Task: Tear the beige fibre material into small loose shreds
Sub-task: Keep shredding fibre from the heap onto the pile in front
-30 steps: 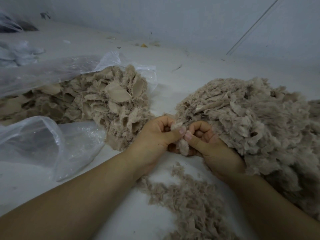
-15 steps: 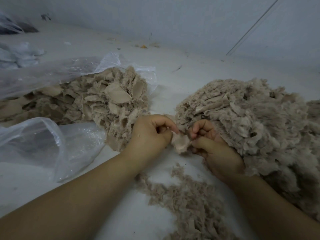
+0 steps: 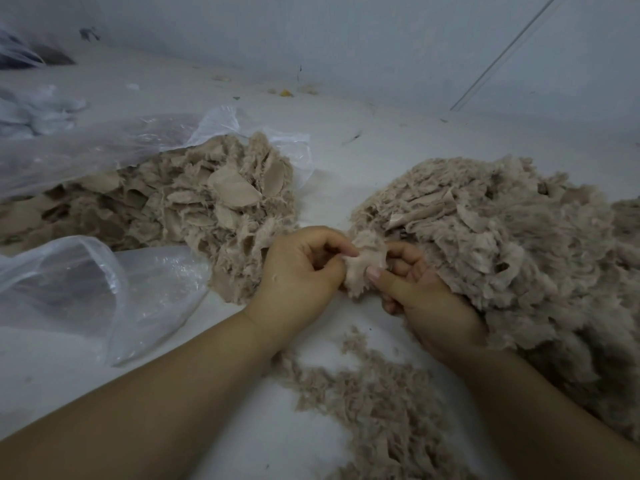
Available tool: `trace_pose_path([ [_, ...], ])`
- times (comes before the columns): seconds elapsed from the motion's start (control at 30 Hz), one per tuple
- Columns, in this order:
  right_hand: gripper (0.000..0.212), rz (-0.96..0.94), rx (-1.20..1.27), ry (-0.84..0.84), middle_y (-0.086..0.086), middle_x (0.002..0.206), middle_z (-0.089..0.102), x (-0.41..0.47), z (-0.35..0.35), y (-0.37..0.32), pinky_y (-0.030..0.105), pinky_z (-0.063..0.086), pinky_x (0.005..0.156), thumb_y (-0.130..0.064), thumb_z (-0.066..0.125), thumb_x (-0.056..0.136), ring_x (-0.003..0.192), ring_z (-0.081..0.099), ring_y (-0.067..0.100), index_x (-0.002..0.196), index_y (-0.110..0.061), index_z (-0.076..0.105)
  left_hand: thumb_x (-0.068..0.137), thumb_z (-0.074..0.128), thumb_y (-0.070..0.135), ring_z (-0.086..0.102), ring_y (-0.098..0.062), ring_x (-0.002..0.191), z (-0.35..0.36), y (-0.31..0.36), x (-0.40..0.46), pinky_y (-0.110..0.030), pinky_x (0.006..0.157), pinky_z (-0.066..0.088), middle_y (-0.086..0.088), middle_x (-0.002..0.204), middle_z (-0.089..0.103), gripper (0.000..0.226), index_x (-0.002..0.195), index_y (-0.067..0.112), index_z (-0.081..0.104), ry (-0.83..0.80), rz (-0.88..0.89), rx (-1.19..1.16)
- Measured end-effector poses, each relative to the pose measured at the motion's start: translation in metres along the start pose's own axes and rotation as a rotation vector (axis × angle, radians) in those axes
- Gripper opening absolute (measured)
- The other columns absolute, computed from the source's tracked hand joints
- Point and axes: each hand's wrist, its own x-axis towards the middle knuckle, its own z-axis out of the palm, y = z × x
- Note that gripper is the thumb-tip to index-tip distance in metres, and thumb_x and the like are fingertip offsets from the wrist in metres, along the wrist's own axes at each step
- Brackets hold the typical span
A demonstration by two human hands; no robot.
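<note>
Fibre piece pinched between both hands, lower edge hidden.

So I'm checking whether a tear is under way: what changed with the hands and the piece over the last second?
The left hand and right hand drew slightly apart. The fibre piece, bunched between touching thumbs before, is now spread flat between them. Both hands keep pinching it. The bagged pile, right pile and loose shreds lie as before.

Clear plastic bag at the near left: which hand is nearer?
Left. The left hand lies just right of the clear plastic bag; the right hand is farther right.
</note>
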Motion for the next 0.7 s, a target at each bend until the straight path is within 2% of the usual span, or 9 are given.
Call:
trace_pose_path([
  [0.1,0.035,-0.008,-0.022,-0.009,0.008,0.08,0.065,-0.0001,-0.0005,0.0007,0.017,0.035,0.042,-0.016,0.069,0.074,0.048,0.048,0.003,0.106,-0.007,0.058,0.081,0.062,0.007,0.062,-0.021,0.061,-0.0012,0.0058,0.0001,-0.04,0.048,0.056,-0.001,0.076,0.061,0.011,0.089,0.013,0.065,-0.032,-0.18,-0.165],
  [0.17,0.029,-0.025,-0.074,-0.049,0.008,0.075,0.062,-0.0015,-0.0006,0.0003,0.016,0.036,0.043,-0.022,0.071,0.069,0.049,0.049,0.003,0.093,-0.01,0.061,0.077,0.073,0.02,0.061,-0.026,0.059,0.0003,0.0046,-0.0004,-0.037,0.045,0.054,-0.009,0.083,0.059,0.026,0.098,0.017,0.059,-0.106,-0.236,-0.152],
  [0.23,0.023,-0.035,-0.096,-0.078,0.004,0.069,0.061,-0.0028,-0.0015,0.0007,0.016,0.038,0.045,-0.023,0.071,0.068,0.051,0.05,0.003,0.085,-0.011,0.063,0.08,0.078,0.016,0.061,-0.03,0.052,0.0041,0.0039,-0.0007,-0.033,0.042,0.052,-0.016,0.079,0.062,0.023,0.094,0.016,0.06,-0.116,-0.218,-0.053],
  [0.27,0.022,-0.035,-0.092,-0.08,0.004,0.07,0.061,-0.0029,-0.0024,0.0012,0.016,0.038,0.046,-0.023,0.07,0.068,0.052,0.05,0.005,0.085,-0.01,0.063,0.085,0.074,0.012,0.061,-0.028,0.048,0.0053,0.0043,-0.0003,-0.031,0.041,0.05,-0.016,0.072,0.064,0.012,0.086,0.013,0.062,-0.086,-0.221,-0.063],
  [0.3,0.023,-0.029,-0.082,-0.076,0.007,0.072,0.059,-0.003,-0.0031,0.0014,0.017,0.038,0.046,-0.021,0.07,0.068,0.052,0.05,0.005,0.086,-0.009,0.063,0.089,0.068,0.012,0.06,-0.025,0.046,0.0062,0.0032,0.0005,-0.029,0.039,0.049,-0.014,0.065,0.065,0.011,0.079,0.01,0.064,-0.048,-0.243,-0.094],
  [0.37,0.025,-0.015,-0.063,-0.066,0.014,0.075,0.054,-0.003,-0.0037,0.0014,0.017,0.036,0.045,-0.017,0.069,0.069,0.049,0.047,0.005,0.089,-0.003,0.061,0.096,0.06,0.017,0.057,-0.022,0.044,0.0054,0.0034,0.0021,-0.025,0.038,0.045,-0.01,0.057,0.063,0.028,0.07,0.008,0.065,0.006,-0.341,-0.192],
  [0.47,0.019,-0.006,-0.07,-0.054,0.012,0.07,0.054,-0.0024,-0.0019,0.0002,0.017,0.034,0.044,-0.007,0.067,0.075,0.046,0.043,0.006,0.093,-0.002,0.065,0.099,0.054,0.022,0.05,-0.021,0.042,0.002,0.0033,0.0067,-0.024,0.037,0.043,-0.007,0.056,0.054,0.041,0.06,0.015,0.064,0.034,-0.468,-0.297],
  [0.6,0.01,0.003,-0.083,-0.038,-0.003,0.051,0.053,-0.0033,-0.0011,-0.0007,0.017,0.032,0.043,0.003,0.059,0.087,0.042,0.04,0.006,0.088,-0.004,0.066,0.085,0.07,0.039,0.055,-0.023,0.039,-0.0006,0.0046,0.0052,-0.023,0.036,0.042,-0.011,0.057,0.062,0.029,0.069,0.014,0.066,-0.117,-0.429,-0.313],
  [0.7,0.007,0.023,-0.061,-0.023,-0.005,0.048,0.052,-0.0039,0.0003,-0.0021,0.016,0.031,0.042,0.001,0.061,0.087,0.041,0.04,0.005,0.083,-0.005,0.063,0.087,0.072,0.02,0.057,-0.021,0.038,0.0014,0.0046,0.0029,-0.024,0.036,0.044,-0.013,0.059,0.067,0.018,0.072,0.013,0.064,-0.123,-0.395,-0.26],
])
